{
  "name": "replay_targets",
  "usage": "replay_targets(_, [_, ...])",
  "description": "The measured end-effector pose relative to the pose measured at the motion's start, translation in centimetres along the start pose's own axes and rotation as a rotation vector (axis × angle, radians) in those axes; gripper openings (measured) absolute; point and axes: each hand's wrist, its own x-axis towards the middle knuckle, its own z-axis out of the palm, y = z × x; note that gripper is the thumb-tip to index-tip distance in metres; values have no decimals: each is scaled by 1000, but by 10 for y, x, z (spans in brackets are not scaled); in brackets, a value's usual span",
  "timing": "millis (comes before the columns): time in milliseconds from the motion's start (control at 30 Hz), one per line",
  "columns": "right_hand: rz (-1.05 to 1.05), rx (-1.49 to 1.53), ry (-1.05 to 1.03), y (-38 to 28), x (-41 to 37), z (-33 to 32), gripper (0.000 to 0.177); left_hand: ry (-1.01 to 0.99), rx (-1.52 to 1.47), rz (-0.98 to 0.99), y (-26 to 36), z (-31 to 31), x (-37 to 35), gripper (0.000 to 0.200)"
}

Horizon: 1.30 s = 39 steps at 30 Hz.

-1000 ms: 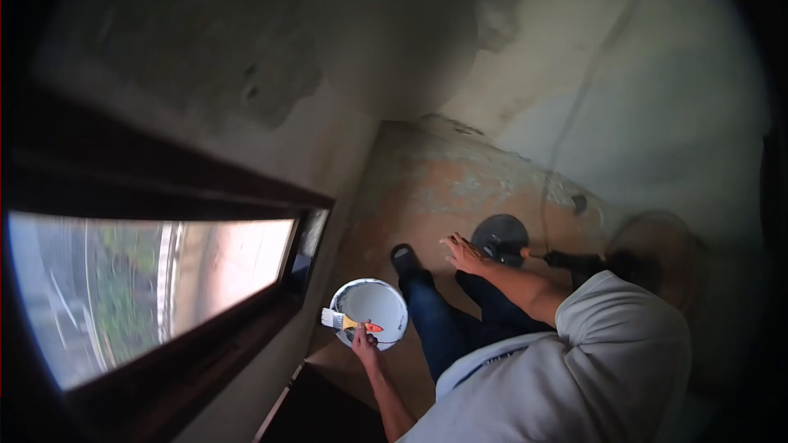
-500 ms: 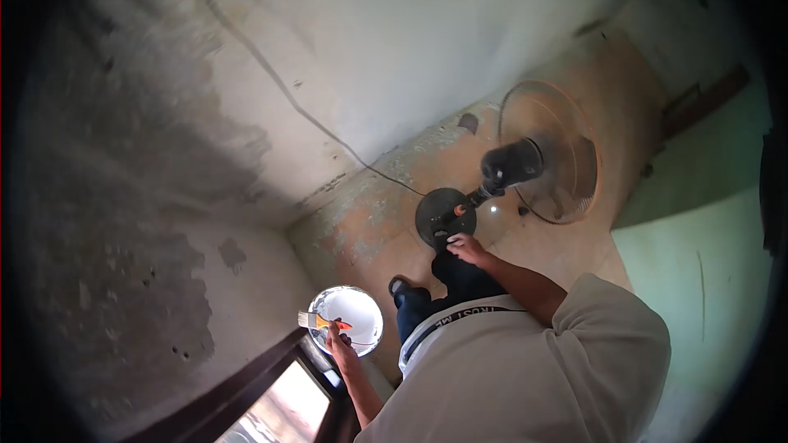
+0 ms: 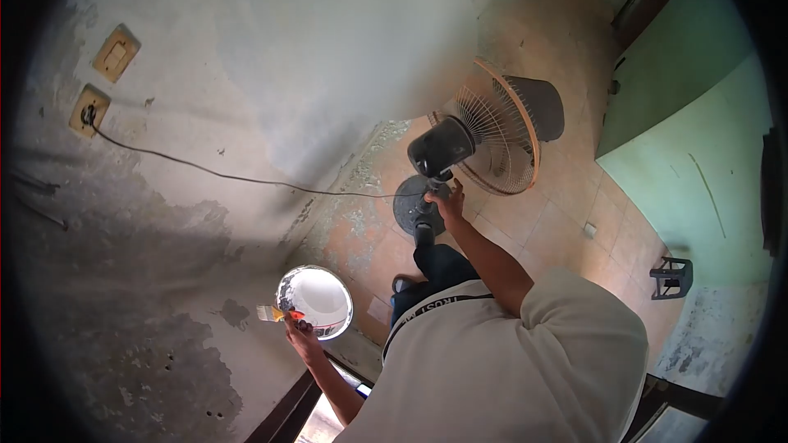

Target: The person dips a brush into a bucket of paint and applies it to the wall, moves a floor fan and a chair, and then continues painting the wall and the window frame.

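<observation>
My left hand is closed around a paintbrush with pale bristles and an orange handle. That hand is at the near rim of a white bucket; whether it also grips the bucket cannot be made out. White shows inside the bucket. My right hand has its fingers around the pole of a black pedestal fan, just below the motor housing. An orange-rimmed wire cage surrounds the fan's front. Its round dark base rests on the floor by my foot.
A cord runs from the fan to a wall socket, with a switch plate above it. The wall has peeling patches. To the right are a green panel and a small dark stool on the tiled floor.
My right hand has moved from beside my leg up to the fan's pole. My view has turned, bringing the switch plate and stool into sight. The brush stays in my left hand.
</observation>
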Motion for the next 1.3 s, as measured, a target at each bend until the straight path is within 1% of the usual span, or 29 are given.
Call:
replay_targets(33, [6, 15, 8, 2, 1, 4, 109, -2, 9, 4, 8, 11, -6, 37])
replay_targets(67, [-20, 12, 57, 10, 8, 32, 110, 6, 18, 7, 19, 16, 8, 38])
replay_targets(100, [-46, 9, 106, 19, 14, 39, 111, 2, 25, 14, 19, 16, 15, 38])
replay_targets(167, [-47, -7, 126, 27, 26, 58, 111, 1, 25, 11, 16, 11, 45, 41])
replay_targets(200, [-61, -46, 102, 7, 49, 36, 111, 50, 23, 27, 19, 37, 5, 41])
replay_targets(233, [-52, -45, 104, 10, 53, 45, 111, 55, 29, 3, 25, 42, 17, 42])
replay_targets(300, [-350, -35, 196, 23, 69, 64, 109, 72, 36, -12, 25, 53, 36, 42])
replay_targets(333, [-339, -32, 194, 25, 70, 65, 109, 79, 27, -7, 24, 56, 40, 42])
replay_targets(400, [-329, -4, 96, 25, 66, 62, 105, 81, 31, -2, 21, 53, 49, 42])
replay_targets(433, [-330, -9, 63, 4, 77, 35, 105, 120, 15, -2, 25, 71, 7, 41])
replay_targets(500, [-322, -29, 237, 7, 73, 43, 85, 136, 15, -19, 21, 67, 16, 39])
replay_targets(533, [-317, -36, 232, 9, 68, 52, 85, 144, 19, -25, 19, 64, 20, 39])
replay_targets(600, [-176, -128, 295, 4, 62, 65, 81, 203, 21, -58, 17, 66, 25, 39])
replay_targets(633, [-177, -130, 303, 1, 63, 71, 81, 196, 19, -63, 15, 71, 27, 39])
replay_targets(700, [-24, -45, 431, -4, 57, 77, 83, 68, 14, -52, 20, 77, 25, 40])
replay_targets(733, [-23, -51, 439, -1, 60, 79, 83, 63, 15, -62, 22, 81, 25, 40])
replay_targets(767, [-106, -239, 512, 16, 61, 102, 84, 56, 26, -64, 18, 73, 44, 40])
replay_targets(800, [-190, -423, 573, 18, 67, 109, 85, 54, 34, -58, 22, 78, 46, 40])
replay_targets(833, [-195, -420, 577, 6, 70, 113, 85, 49, 28, -56, 25, 83, 44, 40])
replay_targets(900, [77, -847, 500, -10, 67, 126, 78, 73, 155, -5, 31, 83, 36, 40])
replay_targets(933, [84, -843, 502, -28, 61, 131, 78, 67, 160, -2, 35, 79, 38, 40])
replay_targets(967, [150, -550, 693, -53, 56, 131, 71, 138, 101, -40, 35, 75, 41, 40])
replay_targets(1000, [191, -402, 787, -58, 61, 136, 67, 197, 46, -82, 35, 65, 57, 40])
replay_targets(1033, [218, -250, 890, -62, 66, 141, 64, 232, 74, -85, 39, 65, 55, 41])
replay_targets(1067, [206, 245, 980, -55, 82, 144, 60, 230, 76, -93, 42, 61, 55, 41])
replay_targets(1133, [175, 754, 1033, -53, 104, 152, 56, 183, 105, -134, 49, 58, 65, 43])
replay_targets(1167, [-8, 983, 1128, -65, 108, 158, 52, 178, 118, -122, 54, 60, 65, 43])
replay_targets(1233, [-195, 1217, 1228, -76, 109, 160, 48, 142, 130, -113, 67, 60, 72, 43])
replay_targets(1300, [-121, 1431, 1143, -74, 104, 149, 44, 121, 145, -108, 77, 55, 75, 43])
